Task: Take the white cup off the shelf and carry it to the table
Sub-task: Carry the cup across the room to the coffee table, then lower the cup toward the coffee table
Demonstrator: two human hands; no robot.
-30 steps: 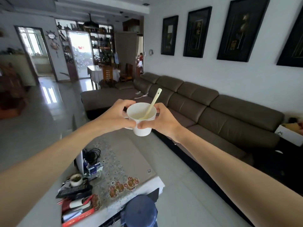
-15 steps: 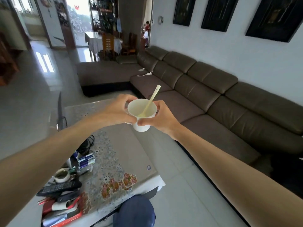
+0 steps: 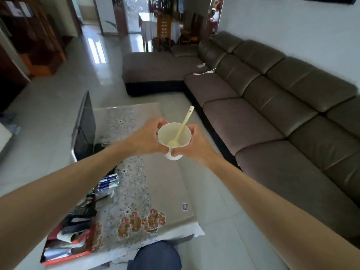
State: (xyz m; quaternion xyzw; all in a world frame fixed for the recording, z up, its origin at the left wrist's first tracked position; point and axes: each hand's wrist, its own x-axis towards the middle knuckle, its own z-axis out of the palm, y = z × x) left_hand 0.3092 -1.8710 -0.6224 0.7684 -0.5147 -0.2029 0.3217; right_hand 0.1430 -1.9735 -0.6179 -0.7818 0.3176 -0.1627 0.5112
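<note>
grip: left hand (image 3: 145, 138) and right hand (image 3: 191, 144) both clasp the white cup (image 3: 174, 138) | cup: upright in the air above the table (image 3: 171, 184), pale spoon (image 3: 182, 126) leaning inside | around: brown sofa (image 3: 272, 114) to the right

Your hands (image 3: 148, 139) are covering most of the cup's (image 3: 174, 135) outer wall. The desk's (image 3: 167, 184) near edge is running out of frame, and its clutter (image 3: 78, 227) is blurring together.
</note>
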